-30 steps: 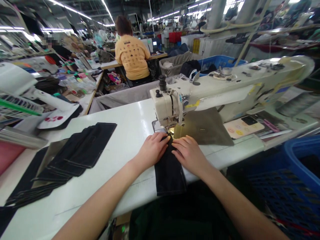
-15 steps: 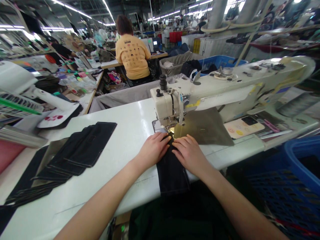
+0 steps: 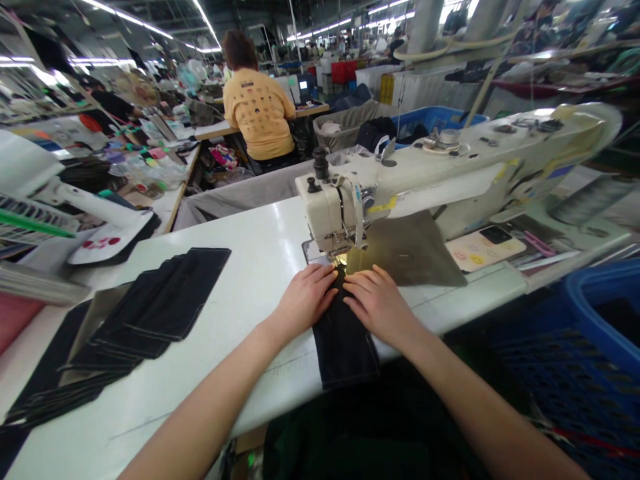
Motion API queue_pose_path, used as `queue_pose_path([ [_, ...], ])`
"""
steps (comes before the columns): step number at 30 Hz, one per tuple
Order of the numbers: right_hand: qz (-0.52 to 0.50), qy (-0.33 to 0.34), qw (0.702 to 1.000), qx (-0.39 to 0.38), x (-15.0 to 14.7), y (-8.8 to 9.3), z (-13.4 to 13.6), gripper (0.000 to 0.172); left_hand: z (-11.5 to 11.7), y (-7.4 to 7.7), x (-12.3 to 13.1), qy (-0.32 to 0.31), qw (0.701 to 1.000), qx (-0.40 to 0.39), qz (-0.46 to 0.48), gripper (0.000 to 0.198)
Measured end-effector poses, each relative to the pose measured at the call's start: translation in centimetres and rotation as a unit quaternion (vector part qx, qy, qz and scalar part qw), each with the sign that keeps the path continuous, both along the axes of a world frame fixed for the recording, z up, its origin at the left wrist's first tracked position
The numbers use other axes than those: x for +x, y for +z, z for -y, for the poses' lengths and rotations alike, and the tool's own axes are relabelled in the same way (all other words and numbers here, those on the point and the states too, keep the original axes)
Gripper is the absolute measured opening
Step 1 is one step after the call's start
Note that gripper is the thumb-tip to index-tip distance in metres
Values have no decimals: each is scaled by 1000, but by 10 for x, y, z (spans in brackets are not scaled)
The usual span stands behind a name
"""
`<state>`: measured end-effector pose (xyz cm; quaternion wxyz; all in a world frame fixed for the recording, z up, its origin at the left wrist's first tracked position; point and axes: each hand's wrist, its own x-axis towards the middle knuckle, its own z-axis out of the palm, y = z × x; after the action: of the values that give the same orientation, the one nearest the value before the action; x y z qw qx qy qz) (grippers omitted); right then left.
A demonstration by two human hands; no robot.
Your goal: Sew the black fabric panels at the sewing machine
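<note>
A dark denim piece (image 3: 346, 343) lies on the white table (image 3: 240, 293) and hangs over its front edge, its far end under the head of a cream sewing machine (image 3: 350, 200). My left hand (image 3: 306, 298) lies flat on the left side of the piece, fingers stretched toward the needle. My right hand (image 3: 379, 303) presses flat on its right side, fingers also extended. Both hands sit just in front of the presser foot, side by side and nearly touching.
A fanned stack of dark denim pieces (image 3: 145, 313) lies on the table to the left. A phone in a smiley case (image 3: 483, 247) rests under the machine arm. A blue crate (image 3: 590, 360) stands at right. A person in a yellow shirt (image 3: 260, 110) sits ahead.
The denim piece has fed a little further toward the needle, with both hands following it forward. The view has shifted slightly.
</note>
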<state>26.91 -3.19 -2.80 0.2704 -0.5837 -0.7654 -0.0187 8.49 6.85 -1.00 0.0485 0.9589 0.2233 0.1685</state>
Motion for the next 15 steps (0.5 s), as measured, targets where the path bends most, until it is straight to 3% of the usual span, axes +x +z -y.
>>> queue_pose_path([
  [15,35,-19,999,-3,1,0,-23,23,-25,2,2,17,999,24,-46,35],
])
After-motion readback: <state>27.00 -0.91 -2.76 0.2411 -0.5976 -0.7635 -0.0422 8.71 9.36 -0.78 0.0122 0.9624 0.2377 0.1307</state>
